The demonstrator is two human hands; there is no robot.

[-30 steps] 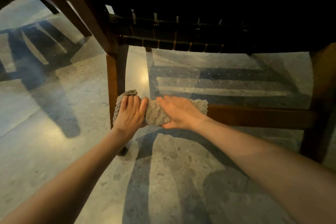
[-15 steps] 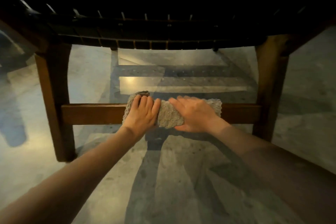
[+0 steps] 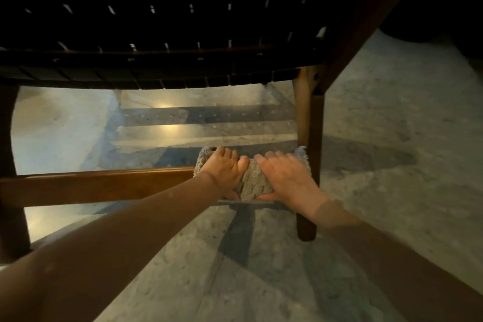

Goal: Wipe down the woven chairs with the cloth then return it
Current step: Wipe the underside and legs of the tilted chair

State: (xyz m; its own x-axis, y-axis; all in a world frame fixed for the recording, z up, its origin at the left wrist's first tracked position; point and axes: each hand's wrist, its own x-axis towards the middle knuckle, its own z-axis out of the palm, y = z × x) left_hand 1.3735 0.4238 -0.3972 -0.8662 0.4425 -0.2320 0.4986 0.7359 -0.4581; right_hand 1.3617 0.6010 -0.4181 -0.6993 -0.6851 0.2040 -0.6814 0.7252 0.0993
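Observation:
A grey knitted cloth (image 3: pixel 252 184) is wrapped over the low wooden crossbar (image 3: pixel 99 185) of a woven chair, at the bar's right end beside the right front leg (image 3: pixel 309 154). My left hand (image 3: pixel 223 172) grips the cloth's left part, fingers curled over the bar's top. My right hand (image 3: pixel 286 175) lies over the cloth's right part with the thumb under it, slightly blurred. The dark woven seat (image 3: pixel 162 23) hangs above both hands.
The chair's left front leg (image 3: pixel 10 165) stands at the left edge. A slanted wooden back leg (image 3: pixel 366 18) rises at upper right. Polished speckled stone floor (image 3: pixel 392 154) with glare and shadows lies under and around the chair.
Both hands have slid the cloth rightward along the crossbar, from its left end through the middle to the right leg. The view has followed to the right.

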